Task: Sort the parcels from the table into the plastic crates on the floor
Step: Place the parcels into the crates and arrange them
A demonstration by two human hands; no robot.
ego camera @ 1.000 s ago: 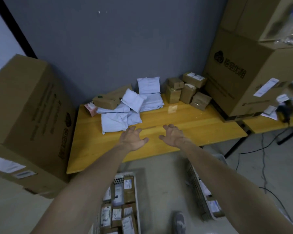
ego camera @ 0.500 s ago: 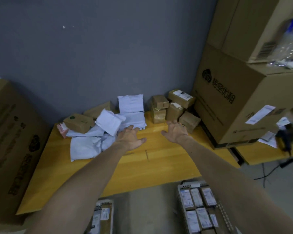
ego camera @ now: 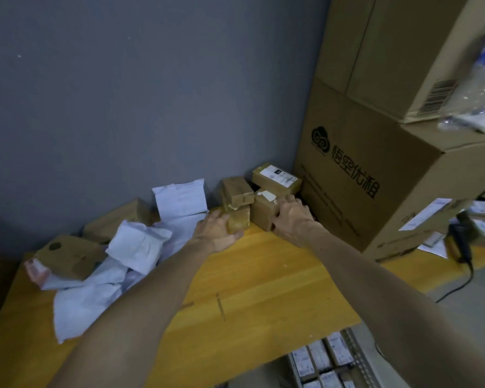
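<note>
Small brown cardboard parcels are clustered at the back of the yellow wooden table. My left hand grips the lower front box of a two-box stack; another small box lies on top. My right hand curls round a brown box with a white label right beside it. A labelled box sits behind these. White mailer bags lie piled to the left. A plastic crate holding labelled parcels shows on the floor at the bottom right.
Large stacked cardboard cartons stand hard against the small boxes on the right. A brown box with a round mark rests on the mailers at the left. A scanner with a black cable lies on the neighbouring table. The grey wall is directly behind.
Both hands have moved forward across the table, from hovering open over the wood to closing on the small brown boxes at the back. The view has shifted closer and to the right.
</note>
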